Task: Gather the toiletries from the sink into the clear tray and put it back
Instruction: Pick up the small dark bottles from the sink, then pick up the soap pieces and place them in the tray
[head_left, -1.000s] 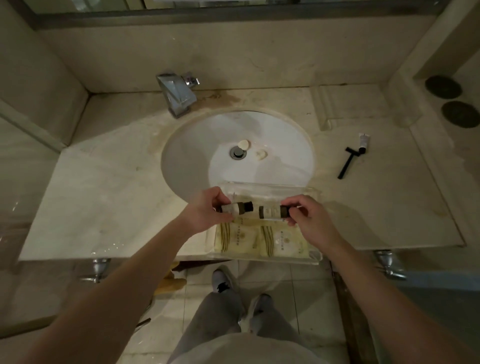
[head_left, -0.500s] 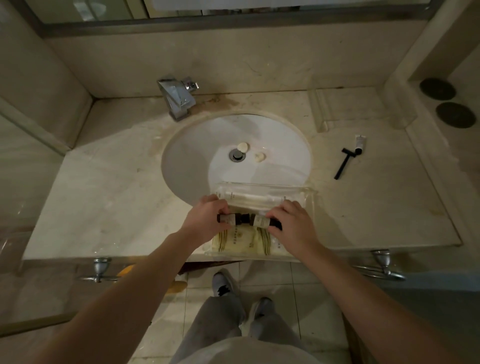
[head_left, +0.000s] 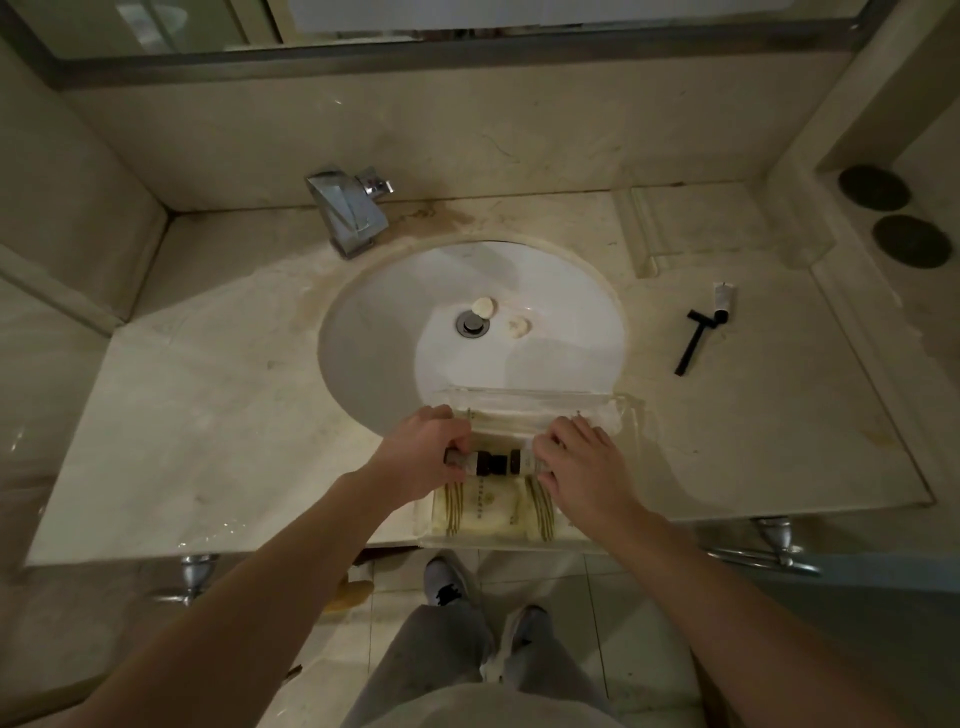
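Head view, left hand (head_left: 423, 452) and right hand (head_left: 582, 460) each gripping 1 bottle (head_left: 480, 462), over clear tray (head_left: 623, 415)

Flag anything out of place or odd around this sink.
Two small pale round pieces, probably soaps, lie loose in the white basin beside the drain. A black razor and small tube lie on the counter, outside the clear tray. A brown stain sits behind the faucet.
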